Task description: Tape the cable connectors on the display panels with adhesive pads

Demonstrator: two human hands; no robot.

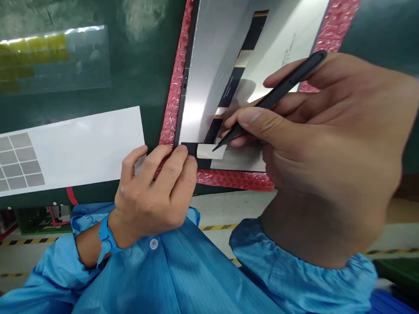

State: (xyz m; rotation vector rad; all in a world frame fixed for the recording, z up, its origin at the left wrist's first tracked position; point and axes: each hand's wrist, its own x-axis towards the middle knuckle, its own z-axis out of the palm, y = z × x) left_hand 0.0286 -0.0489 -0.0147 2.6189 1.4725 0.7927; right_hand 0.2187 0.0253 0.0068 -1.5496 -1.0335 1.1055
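One light strip (204,151) lies at the lower-left corner of one metallic panel (210,49). The right hand (330,130) grips one black pointed tool (281,89), its tip over the strip; contact cannot be confirmed. One left hand (155,189) has bent fingertips at that corner; its thumb is hidden, so whether it pinches anything cannot be told. One long dark band (232,85) runs up the panel, partly covered by the right hand. The panel's top is cut off; its small print is illegible. Red bubble wrap (170,103) borders the panel, near the table's front edge. Green table top (140,73) shows between the wrap and one clear sheet (90,59). One white sheet (91,143), cut off leftward, bears four rows of grey squares.
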